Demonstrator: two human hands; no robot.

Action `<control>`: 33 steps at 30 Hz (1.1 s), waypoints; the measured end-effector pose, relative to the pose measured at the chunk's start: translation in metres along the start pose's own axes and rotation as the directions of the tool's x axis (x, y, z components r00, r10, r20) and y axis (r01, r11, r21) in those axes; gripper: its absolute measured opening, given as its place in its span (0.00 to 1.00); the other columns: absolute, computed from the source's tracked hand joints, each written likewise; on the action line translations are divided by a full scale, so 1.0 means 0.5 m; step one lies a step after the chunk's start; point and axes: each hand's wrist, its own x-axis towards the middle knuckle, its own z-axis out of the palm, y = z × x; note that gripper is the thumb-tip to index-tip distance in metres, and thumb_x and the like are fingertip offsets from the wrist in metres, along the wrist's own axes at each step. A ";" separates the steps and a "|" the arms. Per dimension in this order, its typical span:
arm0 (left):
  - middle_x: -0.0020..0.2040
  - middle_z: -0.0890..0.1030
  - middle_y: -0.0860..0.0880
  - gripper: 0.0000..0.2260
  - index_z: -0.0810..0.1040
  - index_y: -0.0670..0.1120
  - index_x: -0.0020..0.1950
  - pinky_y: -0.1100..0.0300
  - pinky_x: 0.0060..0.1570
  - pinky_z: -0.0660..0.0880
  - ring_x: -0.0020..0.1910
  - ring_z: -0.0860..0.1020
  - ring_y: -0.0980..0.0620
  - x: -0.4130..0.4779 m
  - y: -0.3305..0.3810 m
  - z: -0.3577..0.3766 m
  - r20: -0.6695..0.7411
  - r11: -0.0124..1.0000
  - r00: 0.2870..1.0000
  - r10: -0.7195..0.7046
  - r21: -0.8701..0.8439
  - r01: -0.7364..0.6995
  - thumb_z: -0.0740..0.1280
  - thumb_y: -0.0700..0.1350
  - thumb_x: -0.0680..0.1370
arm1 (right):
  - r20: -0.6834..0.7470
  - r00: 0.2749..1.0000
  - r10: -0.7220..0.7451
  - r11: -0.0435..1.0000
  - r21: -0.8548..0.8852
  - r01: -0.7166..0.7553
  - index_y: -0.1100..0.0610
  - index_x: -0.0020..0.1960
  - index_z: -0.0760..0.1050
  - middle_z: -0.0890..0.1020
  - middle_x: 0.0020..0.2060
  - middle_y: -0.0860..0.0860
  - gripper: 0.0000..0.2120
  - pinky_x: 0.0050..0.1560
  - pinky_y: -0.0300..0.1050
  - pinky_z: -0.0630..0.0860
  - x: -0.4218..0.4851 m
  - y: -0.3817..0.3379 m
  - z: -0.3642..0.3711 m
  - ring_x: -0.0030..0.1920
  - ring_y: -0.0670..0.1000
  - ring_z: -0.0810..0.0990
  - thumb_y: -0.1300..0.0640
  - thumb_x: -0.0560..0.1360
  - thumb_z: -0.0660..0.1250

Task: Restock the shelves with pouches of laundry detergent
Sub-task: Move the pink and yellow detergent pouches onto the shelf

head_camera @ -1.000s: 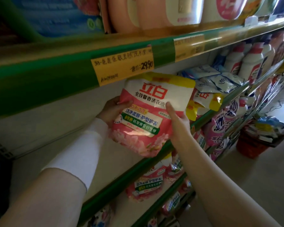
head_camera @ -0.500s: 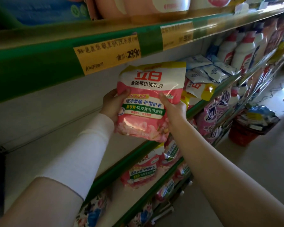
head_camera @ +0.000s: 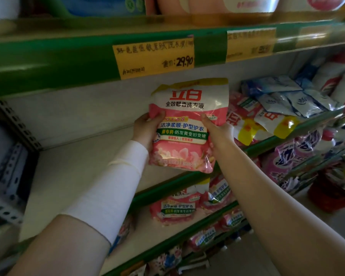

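Head view: your left hand (head_camera: 145, 126) and right hand (head_camera: 217, 131) grip the pink pouch (head_camera: 187, 108) between them, not shelved yet. Bare shelf (head_camera: 78, 162) left of your left hand, so plenty to go.

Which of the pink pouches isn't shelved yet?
The pink pouch held upright between the left hand and right hand, under the 29.90 price tag. The other pink pouches lie on the lower shelf.

Legible text: pouch (head_camera: 187, 124) and price tag (head_camera: 153, 56)
On the pouch: brand "立白", "全效馨香洗衣液", "洁净柔顺·护型护衣", "防发黄变旧变硬". On the yellow price tag, fixed to the green shelf edge (head_camera: 48, 62): handwritten "29.90"; remaining writing unclear.
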 end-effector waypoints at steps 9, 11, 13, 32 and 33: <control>0.38 0.82 0.44 0.06 0.77 0.44 0.40 0.55 0.44 0.79 0.35 0.80 0.48 -0.012 -0.043 0.010 -0.296 0.992 0.950 0.100 -0.039 -0.117 0.71 0.45 0.74 | 0.246 0.967 -0.068 0.993 -0.082 0.090 0.56 0.40 0.76 0.84 0.44 0.55 0.11 0.37 0.44 0.80 0.071 -0.001 0.011 0.39 0.53 0.83 0.51 0.69 0.74; 0.38 0.81 0.44 0.06 0.77 0.43 0.40 0.53 0.44 0.79 0.35 0.80 0.48 -0.012 -0.053 0.010 -0.327 0.985 0.937 0.126 -0.073 -0.158 0.71 0.44 0.74 | 0.280 0.956 -0.089 0.988 -0.093 0.119 0.56 0.40 0.75 0.84 0.45 0.56 0.12 0.44 0.49 0.81 0.086 0.001 0.019 0.43 0.55 0.83 0.51 0.68 0.74; 0.41 0.82 0.42 0.06 0.77 0.42 0.42 0.51 0.46 0.79 0.38 0.81 0.45 -0.013 -0.062 0.006 -0.345 0.974 0.925 0.160 -0.097 -0.205 0.71 0.43 0.73 | 0.309 0.945 -0.104 0.986 -0.095 0.139 0.57 0.41 0.75 0.84 0.45 0.56 0.12 0.47 0.51 0.81 0.091 0.003 0.026 0.45 0.55 0.83 0.51 0.69 0.74; 0.46 0.82 0.42 0.07 0.76 0.43 0.46 0.52 0.48 0.79 0.43 0.82 0.45 -0.092 -0.059 0.054 -0.616 0.976 0.778 0.124 -0.064 -0.206 0.72 0.44 0.73 | 0.508 0.861 -0.012 0.989 -0.123 0.086 0.56 0.39 0.73 0.83 0.41 0.54 0.14 0.51 0.55 0.80 0.123 0.000 0.046 0.45 0.55 0.83 0.51 0.67 0.76; 0.47 0.82 0.42 0.07 0.76 0.43 0.46 0.53 0.47 0.79 0.43 0.82 0.45 -0.098 -0.061 0.056 -0.630 0.976 0.766 0.129 -0.057 -0.211 0.72 0.43 0.73 | 0.526 0.850 -0.011 0.988 -0.124 0.089 0.56 0.39 0.73 0.83 0.41 0.54 0.14 0.51 0.55 0.80 0.122 0.001 0.047 0.46 0.55 0.83 0.51 0.67 0.76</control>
